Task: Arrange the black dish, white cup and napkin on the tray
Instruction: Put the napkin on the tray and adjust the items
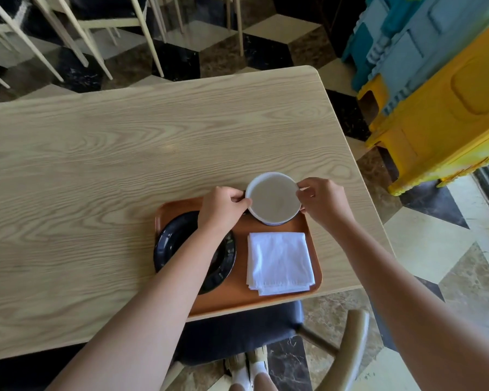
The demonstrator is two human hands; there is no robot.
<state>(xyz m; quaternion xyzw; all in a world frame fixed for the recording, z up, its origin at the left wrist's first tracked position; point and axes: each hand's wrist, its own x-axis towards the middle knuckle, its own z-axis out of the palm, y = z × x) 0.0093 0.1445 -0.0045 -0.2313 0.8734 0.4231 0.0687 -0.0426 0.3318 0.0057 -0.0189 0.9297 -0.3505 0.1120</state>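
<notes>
An orange-brown tray [239, 294] lies at the near edge of the table. The white cup [273, 197], holding a pale beige drink, is at the tray's far right corner. My left hand [222, 208] grips its left rim and my right hand [323, 201] pinches its right rim. Whether the cup touches the tray I cannot tell. The black dish [170, 238] lies on the tray's left side, partly hidden under my left forearm. A folded white napkin [280, 262] lies on the tray's right side, just below the cup.
The light wooden table [110, 153] stretches far and left of the tray. A dark-cushioned chair [237, 331] stands under the near edge. Yellow and blue plastic crates [441, 80] are stacked at the right. Pale chair legs [68, 38] stand beyond the table.
</notes>
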